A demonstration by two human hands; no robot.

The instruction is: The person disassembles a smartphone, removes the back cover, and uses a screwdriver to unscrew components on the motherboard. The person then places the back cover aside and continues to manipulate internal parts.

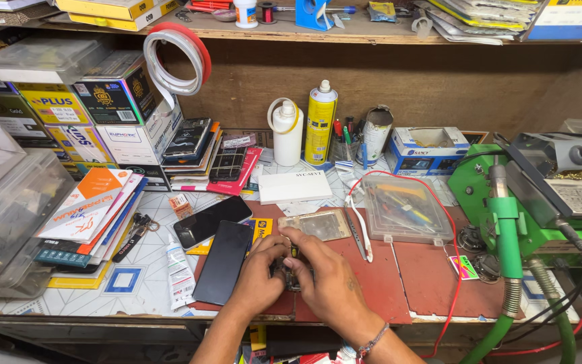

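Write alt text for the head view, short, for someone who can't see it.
Seen from above, a person's left hand and right hand close together around a small dark device on a red work mat. A black phone lies face down just left of the hands. The cluttered bench holds a clear parts box, a yellow spray can and a green hot-air station.

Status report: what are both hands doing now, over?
Left hand and right hand together pinch a small dark part over the red mat. Black phone lies just left. Nothing blocks them.
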